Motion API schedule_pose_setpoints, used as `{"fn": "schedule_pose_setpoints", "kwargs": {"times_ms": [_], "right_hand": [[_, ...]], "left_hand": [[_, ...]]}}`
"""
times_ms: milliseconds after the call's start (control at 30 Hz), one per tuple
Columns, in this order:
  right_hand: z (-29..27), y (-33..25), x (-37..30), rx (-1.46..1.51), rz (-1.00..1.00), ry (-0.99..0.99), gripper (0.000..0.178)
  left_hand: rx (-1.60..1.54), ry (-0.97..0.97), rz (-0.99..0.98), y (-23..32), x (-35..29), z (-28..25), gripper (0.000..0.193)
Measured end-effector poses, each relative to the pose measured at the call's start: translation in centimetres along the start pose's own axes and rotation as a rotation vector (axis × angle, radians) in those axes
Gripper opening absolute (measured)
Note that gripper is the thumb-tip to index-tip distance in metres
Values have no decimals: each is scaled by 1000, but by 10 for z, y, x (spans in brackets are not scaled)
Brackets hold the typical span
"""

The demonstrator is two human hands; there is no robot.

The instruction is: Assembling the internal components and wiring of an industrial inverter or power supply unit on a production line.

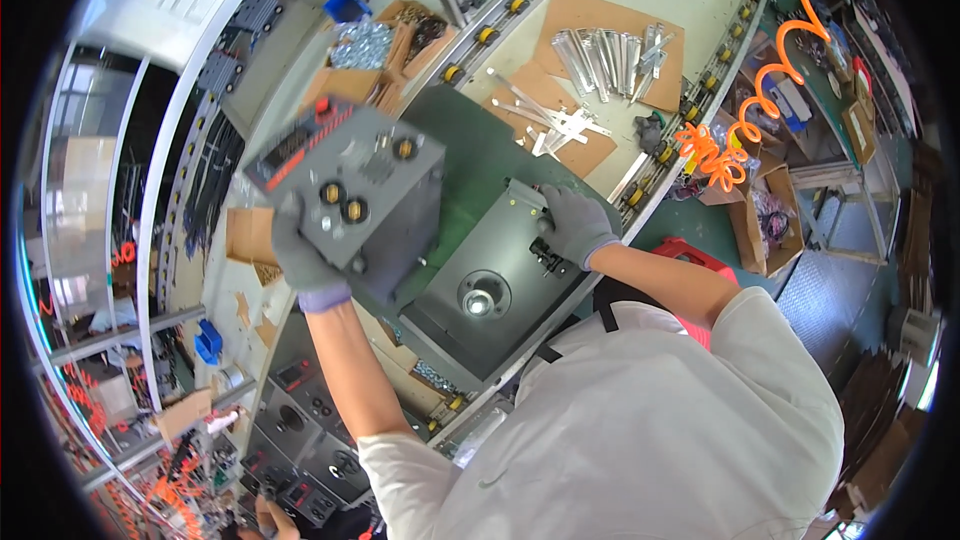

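Note:
My left hand (303, 255), in a grey glove, grips the near left edge of a dark grey box-shaped control unit (375, 165). This unit is tilted and slightly blurred, with brass-coloured round fittings on its face and a red button at its far corner. My right hand (578, 225), gloved too, is closed over the right end of a dark grey metal housing (470, 265). A round flange with a shiny centre (483, 298) sits on that housing, and a small black fitting (546, 257) is close to my right fingers. A green mat (465, 145) lies under both pieces.
Clear strips and flat metal pieces (600, 60) lie on cardboard beyond the mat. Boxes of small hardware (362, 44) stand at the far left. Roller rails (515, 5) edge the bench. An orange coiled hose (760, 80) hangs on the right. More grey units (310, 420) stand lower left.

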State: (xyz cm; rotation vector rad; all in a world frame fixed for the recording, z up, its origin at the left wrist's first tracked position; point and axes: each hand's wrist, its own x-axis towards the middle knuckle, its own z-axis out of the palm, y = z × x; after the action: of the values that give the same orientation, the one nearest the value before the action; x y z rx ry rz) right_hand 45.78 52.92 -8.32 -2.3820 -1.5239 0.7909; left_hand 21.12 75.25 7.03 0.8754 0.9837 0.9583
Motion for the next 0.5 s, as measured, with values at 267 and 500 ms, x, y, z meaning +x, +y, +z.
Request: {"fn": "schedule_pose_setpoints", "kwargs": {"times_ms": [267, 500], "right_hand": [[25, -9, -8, -7, 0, 91, 46], [20, -5, -5, -11, 32, 124, 38]], "left_hand": [[-287, -169, 172, -30, 62, 62, 47], [-448, -312, 23, -90, 92, -11, 53]]}}
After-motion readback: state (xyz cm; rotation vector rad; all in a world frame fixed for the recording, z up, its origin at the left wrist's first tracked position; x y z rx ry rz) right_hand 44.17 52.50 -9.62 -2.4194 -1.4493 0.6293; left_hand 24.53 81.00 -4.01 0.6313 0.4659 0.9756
